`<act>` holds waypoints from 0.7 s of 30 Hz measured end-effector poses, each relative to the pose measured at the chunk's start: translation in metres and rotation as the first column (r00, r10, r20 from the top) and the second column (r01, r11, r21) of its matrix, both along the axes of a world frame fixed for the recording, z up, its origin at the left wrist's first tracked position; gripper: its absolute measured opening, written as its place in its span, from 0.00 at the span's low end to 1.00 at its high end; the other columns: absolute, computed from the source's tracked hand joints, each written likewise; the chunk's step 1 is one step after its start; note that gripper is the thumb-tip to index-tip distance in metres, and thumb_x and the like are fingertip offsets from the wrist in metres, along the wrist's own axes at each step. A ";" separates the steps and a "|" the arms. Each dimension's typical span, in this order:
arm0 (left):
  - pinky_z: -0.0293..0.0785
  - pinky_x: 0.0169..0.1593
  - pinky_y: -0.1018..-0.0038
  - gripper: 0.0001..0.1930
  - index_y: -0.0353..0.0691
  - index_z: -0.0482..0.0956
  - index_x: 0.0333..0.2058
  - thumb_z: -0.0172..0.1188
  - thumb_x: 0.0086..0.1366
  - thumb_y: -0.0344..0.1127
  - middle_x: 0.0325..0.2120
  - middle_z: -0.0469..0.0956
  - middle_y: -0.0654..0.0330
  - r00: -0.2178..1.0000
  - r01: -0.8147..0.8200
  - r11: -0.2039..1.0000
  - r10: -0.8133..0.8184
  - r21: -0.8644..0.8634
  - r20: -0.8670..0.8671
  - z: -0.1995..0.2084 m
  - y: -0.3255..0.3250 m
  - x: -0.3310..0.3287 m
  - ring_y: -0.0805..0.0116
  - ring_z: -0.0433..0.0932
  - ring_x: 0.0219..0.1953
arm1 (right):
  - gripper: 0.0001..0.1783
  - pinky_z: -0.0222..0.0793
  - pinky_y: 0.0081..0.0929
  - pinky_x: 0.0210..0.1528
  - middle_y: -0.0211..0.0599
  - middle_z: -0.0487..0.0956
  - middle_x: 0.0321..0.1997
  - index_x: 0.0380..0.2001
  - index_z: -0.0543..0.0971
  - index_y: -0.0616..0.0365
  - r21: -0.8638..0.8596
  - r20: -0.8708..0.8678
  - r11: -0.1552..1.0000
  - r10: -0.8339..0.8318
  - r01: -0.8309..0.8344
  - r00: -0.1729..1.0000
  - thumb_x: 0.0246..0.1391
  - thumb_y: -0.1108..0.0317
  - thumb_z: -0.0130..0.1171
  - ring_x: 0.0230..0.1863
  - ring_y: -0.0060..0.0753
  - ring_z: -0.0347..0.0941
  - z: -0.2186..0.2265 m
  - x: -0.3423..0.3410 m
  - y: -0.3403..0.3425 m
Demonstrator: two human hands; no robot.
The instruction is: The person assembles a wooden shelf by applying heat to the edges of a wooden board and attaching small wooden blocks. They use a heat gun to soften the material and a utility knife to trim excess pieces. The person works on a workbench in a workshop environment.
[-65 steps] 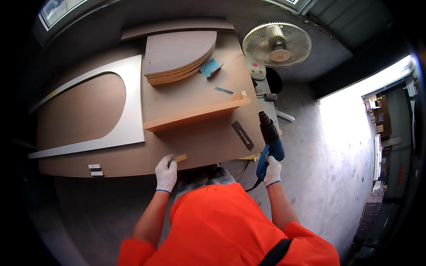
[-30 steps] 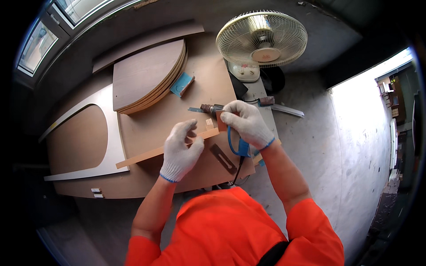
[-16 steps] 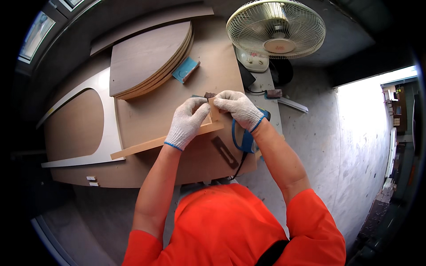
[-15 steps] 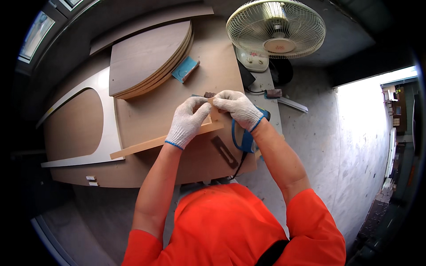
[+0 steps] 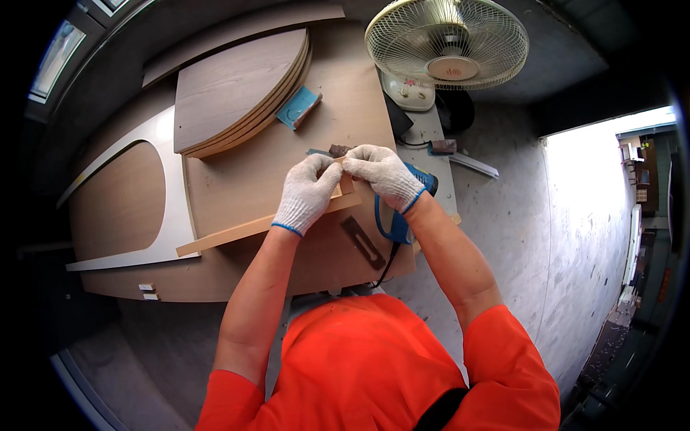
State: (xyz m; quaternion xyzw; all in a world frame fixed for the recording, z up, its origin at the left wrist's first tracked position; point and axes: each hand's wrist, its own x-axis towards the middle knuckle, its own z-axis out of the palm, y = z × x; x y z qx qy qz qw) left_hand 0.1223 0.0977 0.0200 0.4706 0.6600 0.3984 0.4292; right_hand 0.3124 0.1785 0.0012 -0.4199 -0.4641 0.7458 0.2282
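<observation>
My left hand [image 5: 305, 190] and my right hand [image 5: 383, 174] wear white knitted gloves with blue cuffs. Their fingertips meet, closed in a pinch on the upper end of a short wood-coloured strip [image 5: 346, 184]; the gloves hide most of the held part. Below the left glove runs a long, narrow wooden edge [image 5: 237, 236], slanting up to the right toward that strip. Beneath and beside my right wrist lies a blue corded power tool [image 5: 397, 228], partly covered by the arm. A dark brown block [image 5: 340, 151] shows just beyond the fingertips.
Curved wooden panels [image 5: 241, 86] are stacked at the far left, with a blue-faced block [image 5: 298, 108] beside them. A white frame [image 5: 180, 208] with a rounded opening lies left. A dark slotted plate [image 5: 363, 244] sits near the front edge. A fan [image 5: 447, 47] stands at the back right.
Both hands stay pinched together at nearly the same spot, with the left wrist slightly shifted to the right. The surroundings have moved a little up in the picture.
</observation>
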 end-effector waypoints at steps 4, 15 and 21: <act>0.78 0.42 0.71 0.15 0.28 0.88 0.42 0.67 0.74 0.39 0.30 0.86 0.58 1.000 0.011 1.000 -0.011 0.003 -0.017 0.000 -0.001 -0.001 0.74 0.80 0.35 | 0.12 0.72 0.20 0.46 0.26 0.83 0.39 0.44 0.87 0.63 0.065 0.068 0.998 -0.007 0.002 0.998 0.66 0.64 0.71 0.41 0.18 0.74 0.002 0.000 -0.004; 0.79 0.45 0.69 0.14 0.28 0.87 0.43 0.65 0.74 0.37 0.31 0.86 0.55 0.998 0.034 0.999 -0.032 0.032 -0.051 -0.002 0.000 -0.002 0.71 0.81 0.36 | 0.14 0.75 0.20 0.45 0.30 0.85 0.42 0.46 0.86 0.67 0.078 0.088 0.974 -0.219 0.212 0.972 0.63 0.67 0.71 0.40 0.20 0.78 0.029 0.001 -0.031; 0.79 0.44 0.70 0.13 0.28 0.87 0.42 0.64 0.74 0.36 0.31 0.86 0.56 0.999 0.035 0.999 -0.034 0.019 -0.032 -0.001 0.000 -0.001 0.71 0.81 0.36 | 0.09 0.75 0.21 0.45 0.27 0.85 0.37 0.38 0.87 0.63 0.066 0.129 0.985 -0.166 0.159 0.978 0.63 0.67 0.72 0.39 0.18 0.78 0.013 0.012 -0.044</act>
